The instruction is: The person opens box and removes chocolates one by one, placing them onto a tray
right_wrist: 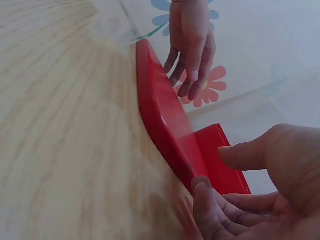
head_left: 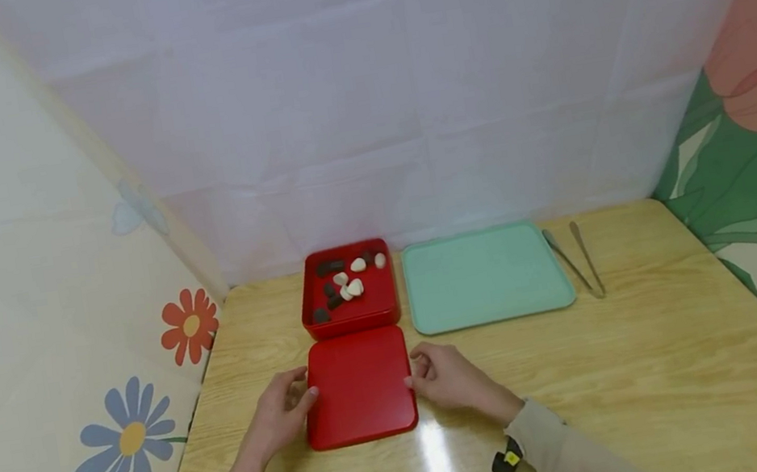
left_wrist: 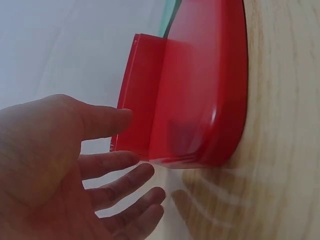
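Observation:
A red square lid (head_left: 359,387) lies flat on the wooden table, directly in front of an open red box (head_left: 351,325). Several dark pieces and white pebble-like pieces (head_left: 354,288) are inside the box. My left hand (head_left: 280,404) is at the lid's left side, thumb apart from the spread fingers, nothing gripped. On the opposite side, my right hand (head_left: 447,377) has its fingers loosely bent by the lid's right edge. In the right wrist view one fingertip (right_wrist: 201,184) overlaps the lid's corner, with the thumb raised away from it.
To the right of the box lies a mint-green tray (head_left: 487,277). Metal tongs (head_left: 584,270) rest beside the tray with their arms spread. A white cloth backdrop (head_left: 402,102) rises behind the table, and a flower-printed wall (head_left: 67,315) borders the left side.

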Available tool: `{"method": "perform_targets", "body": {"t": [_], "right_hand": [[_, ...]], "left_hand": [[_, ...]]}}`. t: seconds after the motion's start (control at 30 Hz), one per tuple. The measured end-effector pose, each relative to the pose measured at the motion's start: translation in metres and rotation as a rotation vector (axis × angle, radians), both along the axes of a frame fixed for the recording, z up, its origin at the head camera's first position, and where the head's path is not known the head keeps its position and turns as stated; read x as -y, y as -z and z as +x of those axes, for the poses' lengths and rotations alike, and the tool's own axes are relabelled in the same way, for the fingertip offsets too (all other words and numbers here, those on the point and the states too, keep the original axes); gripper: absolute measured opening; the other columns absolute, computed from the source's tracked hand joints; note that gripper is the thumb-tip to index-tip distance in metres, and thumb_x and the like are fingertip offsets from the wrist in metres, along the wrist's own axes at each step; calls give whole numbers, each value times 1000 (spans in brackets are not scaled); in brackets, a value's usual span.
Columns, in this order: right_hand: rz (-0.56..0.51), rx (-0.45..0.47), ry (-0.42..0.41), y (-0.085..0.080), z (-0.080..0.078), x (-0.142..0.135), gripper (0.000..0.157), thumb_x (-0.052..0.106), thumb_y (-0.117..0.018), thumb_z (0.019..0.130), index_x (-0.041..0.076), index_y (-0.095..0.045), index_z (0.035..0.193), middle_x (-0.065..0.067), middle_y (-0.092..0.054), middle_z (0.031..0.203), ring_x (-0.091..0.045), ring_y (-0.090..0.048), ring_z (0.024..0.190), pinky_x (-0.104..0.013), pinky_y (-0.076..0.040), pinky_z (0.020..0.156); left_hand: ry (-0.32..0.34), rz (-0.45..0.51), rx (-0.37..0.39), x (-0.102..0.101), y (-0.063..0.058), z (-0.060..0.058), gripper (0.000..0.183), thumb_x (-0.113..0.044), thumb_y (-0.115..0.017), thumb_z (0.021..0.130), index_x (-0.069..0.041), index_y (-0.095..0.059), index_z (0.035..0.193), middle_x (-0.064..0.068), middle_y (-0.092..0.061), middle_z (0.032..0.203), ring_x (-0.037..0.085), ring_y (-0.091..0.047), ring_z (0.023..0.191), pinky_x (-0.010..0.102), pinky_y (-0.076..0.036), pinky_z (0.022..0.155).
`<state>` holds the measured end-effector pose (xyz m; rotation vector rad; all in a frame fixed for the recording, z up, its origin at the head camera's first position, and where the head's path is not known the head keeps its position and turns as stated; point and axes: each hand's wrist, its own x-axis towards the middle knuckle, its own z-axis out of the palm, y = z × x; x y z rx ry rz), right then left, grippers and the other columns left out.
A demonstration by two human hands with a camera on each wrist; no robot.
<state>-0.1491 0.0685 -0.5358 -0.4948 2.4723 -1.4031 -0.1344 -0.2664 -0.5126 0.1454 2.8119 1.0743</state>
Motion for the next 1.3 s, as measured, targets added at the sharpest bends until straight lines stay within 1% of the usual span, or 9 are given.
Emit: {"method": "perform_targets", "body": {"t": [0.13, 0.33, 0.53, 0.67, 0.8, 0.97, 1.1, 1.2, 1.3], "right_hand": [[-11, -4, 0, 0, -4, -7, 48, 27, -74, 102, -4, -62, 138, 3, -69, 97, -9, -65, 78, -26, -57, 69], [-6, -25, 14, -3, -8, -13, 49, 26, -74, 102, -5, -61, 138, 0, -70, 101, -10, -66, 81, -26, -58, 70], [-6, -22, 42, -6, -8, -19, 47, 25, -74, 103, -4, -62, 137, -3, -70, 104, -11, -66, 84, -27, -58, 71], [-29, -21, 60, -8, -9, -22, 45, 23, -74, 102, -5, -62, 136, -4, -71, 104, -12, -67, 84, -26, -58, 69], [-58, -18, 64, -10, -9, -26, 44, 22, -75, 102, -6, -63, 135, -7, -72, 105, -13, -68, 85, -25, -58, 67], [-68, -16, 72, -14, -7, -32, 43, 22, -73, 103, -4, -64, 135, -7, -72, 105, -13, -69, 86, -25, -59, 66], [-81, -11, 85, -16, -7, -38, 40, 20, -73, 103, -4, -64, 135, -7, -72, 105, -13, -70, 85, -26, -59, 64], [-80, -10, 90, -17, -9, -42, 39, 19, -73, 103, -4, -65, 134, -7, -72, 106, -13, -70, 87, -25, -58, 65], [-70, -23, 94, -19, -11, -48, 39, 20, -73, 103, -4, -66, 133, -8, -73, 106, -14, -70, 88, -26, -59, 67]], "left_hand": [[14, -23, -43, -1, -2, -3, 49, -20, -68, 106, 6, -57, 146, 23, -61, 140, 42, -59, 127, 61, -52, 108], [28, -18, -111, -5, -6, -7, 50, -21, -68, 106, 6, -56, 147, 24, -59, 144, 46, -56, 133, 64, -50, 110], [45, -24, -208, -10, -8, -13, 50, -19, -69, 106, 6, -56, 147, 26, -57, 145, 47, -55, 137, 67, -46, 113], [56, -31, -252, -12, -7, -17, 50, -18, -70, 105, 6, -56, 147, 25, -57, 144, 47, -55, 136, 67, -46, 113], [68, -43, -272, -13, -6, -21, 51, -17, -70, 104, 5, -55, 147, 25, -56, 146, 46, -53, 137, 67, -45, 114], [83, -60, -301, -15, -6, -26, 52, -16, -70, 104, 6, -54, 148, 25, -53, 148, 46, -52, 138, 67, -44, 115], [85, -65, -296, -17, -6, -30, 56, -16, -71, 104, 5, -52, 151, 25, -49, 153, 45, -48, 142, 66, -42, 117], [93, -74, -298, -19, -6, -32, 59, -17, -71, 104, 6, -49, 154, 25, -46, 156, 46, -44, 145, 66, -41, 118], [109, -96, -313, -20, -6, -35, 62, -17, -72, 103, 6, -47, 155, 26, -43, 159, 46, -43, 146, 66, -42, 118]]}}
